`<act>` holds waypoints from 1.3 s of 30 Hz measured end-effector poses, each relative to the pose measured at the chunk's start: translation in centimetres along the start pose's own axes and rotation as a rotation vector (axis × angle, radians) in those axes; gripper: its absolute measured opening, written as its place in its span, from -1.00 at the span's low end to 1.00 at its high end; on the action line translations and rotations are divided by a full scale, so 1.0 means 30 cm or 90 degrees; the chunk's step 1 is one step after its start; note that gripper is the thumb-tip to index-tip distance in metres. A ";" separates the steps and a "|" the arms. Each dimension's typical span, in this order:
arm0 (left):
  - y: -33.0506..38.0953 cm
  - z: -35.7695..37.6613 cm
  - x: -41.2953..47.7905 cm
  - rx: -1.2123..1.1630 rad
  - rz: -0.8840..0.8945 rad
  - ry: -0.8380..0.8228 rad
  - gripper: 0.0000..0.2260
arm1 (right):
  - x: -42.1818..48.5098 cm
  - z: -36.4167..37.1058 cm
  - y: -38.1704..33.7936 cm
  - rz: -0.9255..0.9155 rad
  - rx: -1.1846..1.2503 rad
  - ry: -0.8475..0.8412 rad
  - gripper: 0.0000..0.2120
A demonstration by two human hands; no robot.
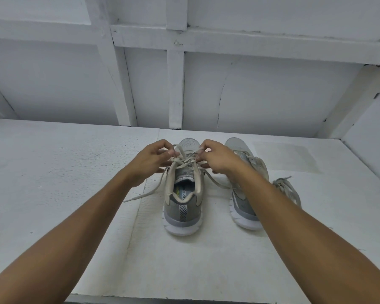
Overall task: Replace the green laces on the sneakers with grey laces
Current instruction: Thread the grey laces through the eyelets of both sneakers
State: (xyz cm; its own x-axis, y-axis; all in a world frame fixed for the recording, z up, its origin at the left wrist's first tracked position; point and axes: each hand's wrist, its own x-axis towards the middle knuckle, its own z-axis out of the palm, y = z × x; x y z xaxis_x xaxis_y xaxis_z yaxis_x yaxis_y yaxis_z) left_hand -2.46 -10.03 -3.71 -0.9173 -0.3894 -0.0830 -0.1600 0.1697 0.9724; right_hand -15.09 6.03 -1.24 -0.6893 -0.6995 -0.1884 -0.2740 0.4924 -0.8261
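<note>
Two grey sneakers stand side by side on a white surface, heels toward me. The left sneaker [183, 205] carries a pale greyish lace [184, 160] crossed over its tongue, with loose ends trailing left [145, 193] and right. My left hand [150, 160] pinches the lace on the left of the eyelets, and my right hand [215, 157] pinches it on the right. The right sneaker [242, 202] is partly hidden behind my right forearm. A loose bundle of pale laces [286, 189] lies to its right.
The white table [53, 183] runs wide to both sides, with its front edge at the bottom of the view. A white panelled wall [261, 95] with raised battens stands close behind the shoes. A side wall closes in at the far right.
</note>
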 end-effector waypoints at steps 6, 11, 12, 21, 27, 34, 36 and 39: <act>-0.006 -0.014 -0.013 -0.011 -0.036 0.005 -0.88 | -0.008 -0.007 -0.016 0.030 0.006 -0.004 -0.78; -0.008 -0.017 -0.017 0.031 -0.033 -0.003 -0.89 | 0.001 -0.004 -0.001 0.002 0.005 -0.023 -0.84; -0.003 -0.014 -0.014 0.023 -0.031 0.001 -0.90 | 0.006 0.000 0.004 0.000 0.006 -0.016 -0.89; 0.000 -0.013 -0.031 -0.013 -0.030 0.031 -0.86 | -0.006 0.001 0.009 0.038 0.037 0.030 -0.82; -0.011 -0.025 -0.061 0.064 0.016 -0.007 -0.88 | -0.030 -0.015 0.034 -0.020 -0.050 -0.020 -0.83; 0.001 -0.032 -0.040 0.098 0.043 -0.041 -0.94 | -0.041 -0.008 0.043 -0.116 -0.048 0.017 -0.89; 0.003 -0.028 -0.033 0.099 0.053 -0.067 -0.95 | -0.047 -0.002 0.039 -0.141 -0.089 0.042 -0.89; -0.001 -0.025 -0.032 0.088 0.050 -0.087 -0.92 | -0.055 0.009 0.031 -0.155 -0.124 0.029 -0.90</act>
State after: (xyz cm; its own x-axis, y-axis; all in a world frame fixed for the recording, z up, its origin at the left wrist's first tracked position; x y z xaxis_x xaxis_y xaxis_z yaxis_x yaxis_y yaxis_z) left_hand -1.31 -10.33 -3.50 -0.9685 -0.2448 -0.0458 -0.1257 0.3215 0.9385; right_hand -14.02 7.50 -1.84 -0.6159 -0.7872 0.0302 -0.5551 0.4065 -0.7257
